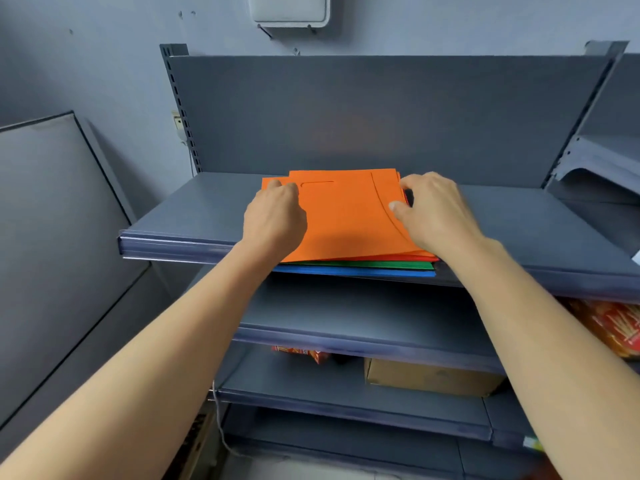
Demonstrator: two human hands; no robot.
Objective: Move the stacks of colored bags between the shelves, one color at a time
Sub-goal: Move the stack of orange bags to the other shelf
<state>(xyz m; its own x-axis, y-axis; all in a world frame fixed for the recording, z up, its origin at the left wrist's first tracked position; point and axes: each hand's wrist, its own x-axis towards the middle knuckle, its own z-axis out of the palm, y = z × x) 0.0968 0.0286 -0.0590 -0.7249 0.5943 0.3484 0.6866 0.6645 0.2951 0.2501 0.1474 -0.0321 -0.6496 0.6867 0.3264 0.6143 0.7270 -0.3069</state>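
A pile of flat colored bags lies on the top grey shelf (194, 220). Orange bags (346, 216) are uppermost, with red (408, 258), green (363, 265) and blue (353, 271) layers showing beneath at the front edge. My left hand (275, 220) grips the left edge of the orange bags with curled fingers. My right hand (433, 211) holds the right edge, thumb on top and fingers curled over the side. The orange layer's front is lifted slightly off the red one.
Below the top shelf is a bare grey shelf (363, 320). Lower still, a brown cardboard box (429, 377) and an orange-red packet (301, 353) sit on a shelf. Red snack packs (613, 327) show at right. A grey panel (52, 237) leans at left.
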